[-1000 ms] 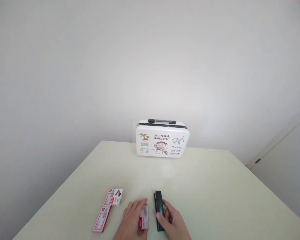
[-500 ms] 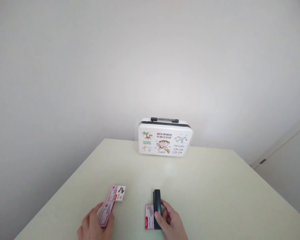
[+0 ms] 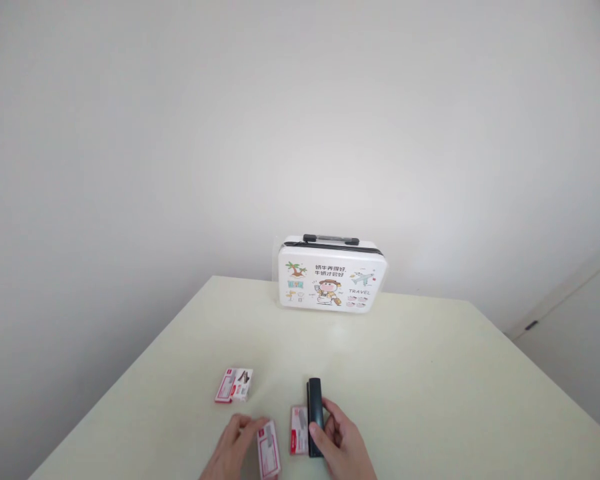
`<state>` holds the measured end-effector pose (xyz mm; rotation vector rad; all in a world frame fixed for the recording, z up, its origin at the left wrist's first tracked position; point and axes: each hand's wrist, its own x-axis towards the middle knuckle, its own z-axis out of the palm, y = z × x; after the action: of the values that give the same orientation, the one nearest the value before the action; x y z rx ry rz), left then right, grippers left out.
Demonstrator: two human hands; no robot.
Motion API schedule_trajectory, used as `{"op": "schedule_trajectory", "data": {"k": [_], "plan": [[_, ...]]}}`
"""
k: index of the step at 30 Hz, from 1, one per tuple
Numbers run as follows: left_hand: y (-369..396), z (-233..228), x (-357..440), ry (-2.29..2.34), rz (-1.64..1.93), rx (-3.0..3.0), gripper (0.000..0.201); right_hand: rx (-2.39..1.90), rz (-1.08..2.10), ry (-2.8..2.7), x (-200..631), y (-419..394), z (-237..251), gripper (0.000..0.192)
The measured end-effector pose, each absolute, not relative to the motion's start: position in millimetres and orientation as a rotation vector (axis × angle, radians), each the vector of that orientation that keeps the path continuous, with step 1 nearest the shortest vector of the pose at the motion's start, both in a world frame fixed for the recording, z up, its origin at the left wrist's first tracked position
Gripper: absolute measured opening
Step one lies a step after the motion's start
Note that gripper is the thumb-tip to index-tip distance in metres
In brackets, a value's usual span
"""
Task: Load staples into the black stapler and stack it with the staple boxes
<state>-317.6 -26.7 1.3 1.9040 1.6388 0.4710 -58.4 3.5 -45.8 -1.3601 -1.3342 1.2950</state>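
My left hand [image 3: 236,443] is closed at the near left, its fingertips at the upper left edge of a pink-and-white staple box [image 3: 269,450]. That box tilts a little beside the hand. In my right hand [image 3: 343,440] is a dark stapler [image 3: 316,413], with the thumb across its side and the fingers behind it. Just left of the stapler, close against it, is another staple box [image 3: 299,430] with a red patch. Farther left, a small red-and-white box [image 3: 225,385] lies beside a white box [image 3: 243,385] printed with a stapler picture.
A white case [image 3: 333,279] with cartoon prints and a black handle stands upright at the table's back edge, near the wall. The pale table [image 3: 405,387] spreads out on both sides. A dark fitting [image 3: 531,325] sits low at the right.
My left hand has moved right with one staple box, away from the two boxes at the left and closer to the stapler. My right hand stays on the stapler.
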Motion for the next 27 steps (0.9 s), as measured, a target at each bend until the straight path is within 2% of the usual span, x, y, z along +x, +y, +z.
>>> {"op": "schedule_trajectory", "data": {"k": [3, 5, 12, 14, 16, 17, 18, 20, 21, 23, 27], "plan": [[-6, 24, -295, 1.544, 0.583, 2.053, 0.067, -1.353, 1.258, -1.352, -58, 4, -48, 0.076], [3, 33, -276, 1.425, 0.538, 2.115, 0.065, -1.349, 1.255, -1.349, -56, 2, -49, 0.077], [3, 38, -241, 1.309, 0.448, 2.104, 0.049, -1.313, 1.344, -1.312, -45, -14, -53, 0.072], [-1, 41, -238, 1.301, 0.434, 2.092, 0.055, -1.322, 1.336, -1.306, -44, -17, -51, 0.071], [-2, 46, -242, 1.252, 0.459, 2.068, 0.072, -1.342, 1.321, -1.295, -45, -18, -50, 0.074], [-1, 50, -248, 1.220, 0.509, 2.052, 0.077, -1.348, 1.322, -1.291, -45, -19, -49, 0.075], [3, 52, -258, 1.203, 0.596, 2.030, 0.074, -1.351, 1.325, -1.286, -45, -19, -49, 0.077], [16, 54, -289, 1.240, 0.833, 1.963, 0.046, -1.347, 1.333, -1.271, -45, -19, -48, 0.078], [25, 52, -310, 1.325, 0.980, 1.906, 0.039, -1.346, 1.331, -1.261, -45, -20, -48, 0.077], [46, 41, -353, 1.513, 1.072, 1.851, 0.046, -1.349, 1.328, -1.243, -45, -20, -48, 0.076], [72, 2, -414, 1.819, 0.824, 2.011, 0.051, -1.360, 1.334, -1.224, -44, -21, -48, 0.075]]}}
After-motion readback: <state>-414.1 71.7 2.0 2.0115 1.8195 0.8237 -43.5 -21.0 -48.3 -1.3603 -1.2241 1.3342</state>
